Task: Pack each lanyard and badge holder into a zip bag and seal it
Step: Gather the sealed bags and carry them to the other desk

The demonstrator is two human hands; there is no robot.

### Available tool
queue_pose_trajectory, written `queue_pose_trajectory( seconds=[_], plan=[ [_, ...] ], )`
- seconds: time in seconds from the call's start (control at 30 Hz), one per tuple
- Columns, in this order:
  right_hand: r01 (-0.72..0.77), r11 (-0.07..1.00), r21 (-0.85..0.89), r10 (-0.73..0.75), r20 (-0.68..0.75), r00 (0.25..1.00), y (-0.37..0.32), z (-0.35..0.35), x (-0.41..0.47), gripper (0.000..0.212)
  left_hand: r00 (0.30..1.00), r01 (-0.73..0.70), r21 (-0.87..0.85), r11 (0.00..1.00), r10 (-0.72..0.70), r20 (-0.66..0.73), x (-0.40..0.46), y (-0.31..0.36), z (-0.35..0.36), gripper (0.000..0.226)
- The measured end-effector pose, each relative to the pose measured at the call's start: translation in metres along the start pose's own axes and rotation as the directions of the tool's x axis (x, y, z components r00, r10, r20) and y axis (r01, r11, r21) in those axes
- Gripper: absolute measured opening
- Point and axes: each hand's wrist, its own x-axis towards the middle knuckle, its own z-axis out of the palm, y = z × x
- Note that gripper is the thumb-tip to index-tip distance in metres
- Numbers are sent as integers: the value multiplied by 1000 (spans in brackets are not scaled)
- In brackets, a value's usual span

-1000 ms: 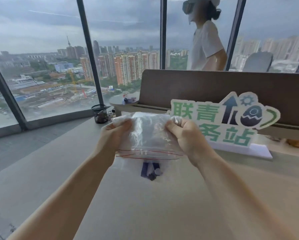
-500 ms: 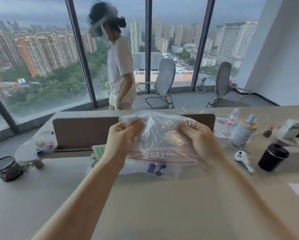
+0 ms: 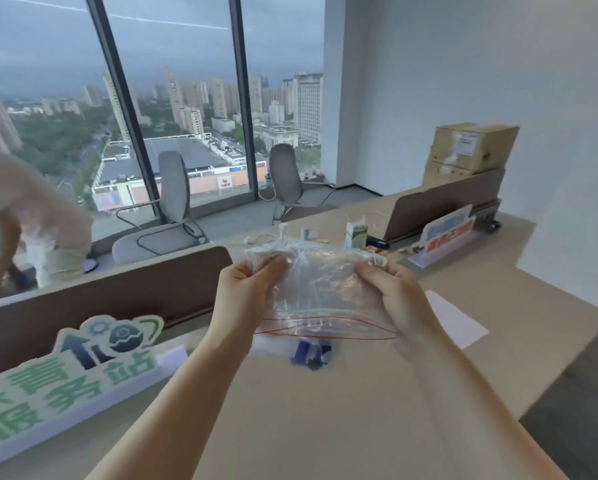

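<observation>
Both hands hold a clear zip bag (image 3: 320, 289) up over the table (image 3: 325, 410), each grip clamped on a bunched upper corner of the plastic: the left hand (image 3: 247, 289) pinches the left side with thumb over curled fingers, the right hand (image 3: 392, 292) gathers the right side the same way. Held like this, the bag hangs with its red zip line (image 3: 325, 329) at the lower, near edge, and that line bows into two separated strands, so the mouth looks unsealed. A dark blue lanyard end (image 3: 311, 351) with a metal clip shows just below the red line, probably poking out of the opening, though the blur makes that hard to tell. The badge holder cannot be made out through the crumpled film. A green sign (image 3: 82, 368) stands at the left, white paper (image 3: 458, 320) lies at the right
</observation>
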Motion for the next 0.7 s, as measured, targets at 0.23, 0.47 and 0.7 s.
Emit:
queue_pose_trajectory(
  seconds=[0.23, 0.47, 0.7],
  plan=[
    [-71, 997, -37, 65, -148, 987, -35, -175, 11, 19, 990, 139, -51, 989, -137, 46, -16, -31, 182, 20],
    [-130, 989, -75, 112, -206, 972, -51, -276, 58, 20, 981, 179, -24, 984, -176, 85, 16, -57, 292, 27],
    [-155, 978, -137, 123, -218, 968, -40, -330, 130, 20, 970, 229, -66, 971, -223, 97, 72, -103, 349, 26]
  ],
)
